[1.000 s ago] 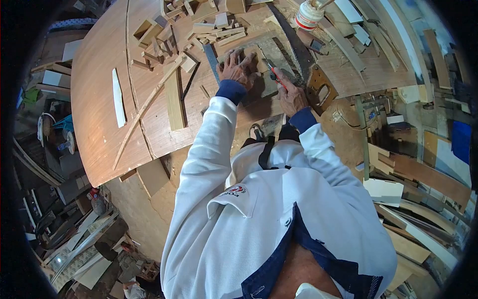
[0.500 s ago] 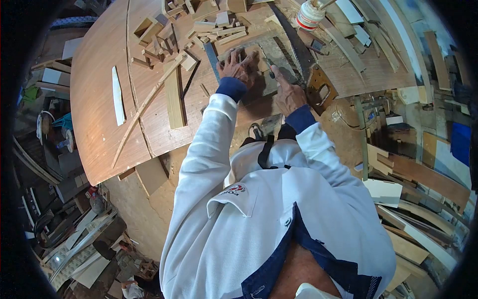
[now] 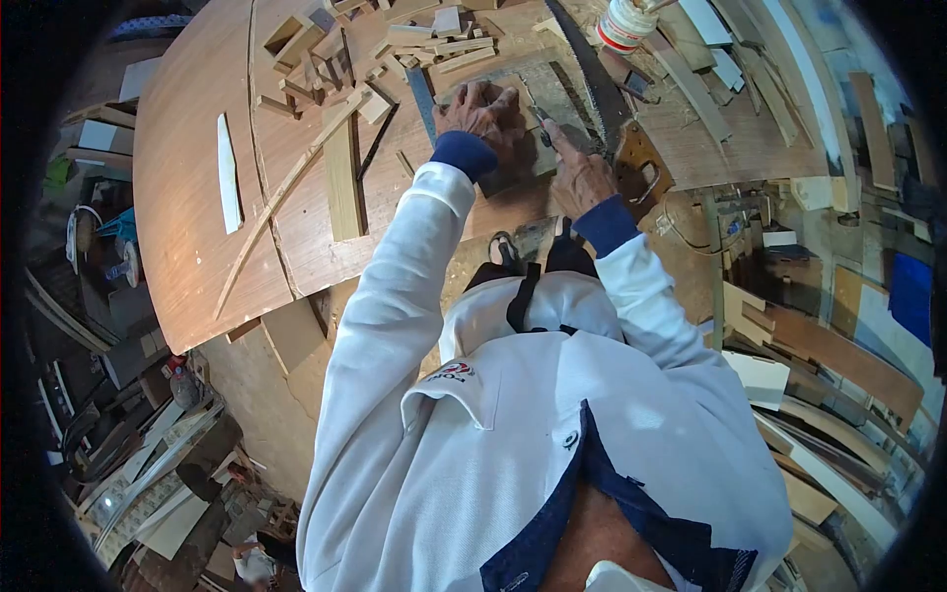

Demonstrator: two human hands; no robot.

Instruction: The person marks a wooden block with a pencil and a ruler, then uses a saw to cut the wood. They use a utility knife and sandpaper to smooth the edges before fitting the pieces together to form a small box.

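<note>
My left hand (image 3: 480,113) is closed, fingers bent down over a flat greyish board (image 3: 541,84) on the worktable. What lies under its fingers is hidden. Just right of it, my right hand (image 3: 584,180) grips a small knife-like tool (image 3: 542,120), its forefinger stretched along the dark handle and the thin tip pointing away from me. A blue-grey metal strip, perhaps a ruler (image 3: 421,104), lies left of my left hand. Beyond my right hand rests a handsaw with a wooden handle (image 3: 643,168).
Wood offcuts (image 3: 449,44) and small blocks cover the far side of the worktable (image 3: 187,187). A white tub (image 3: 623,25) stands at the far right, beside long strips (image 3: 686,89). A long thin stick (image 3: 286,202) crosses the left part. Boards (image 3: 848,360) are stacked right, below table level.
My left hand has drawn its fingers in and sits slightly further right. My right hand has shifted a little right and towards me, still gripping the tool. The whole view has tilted slightly.
</note>
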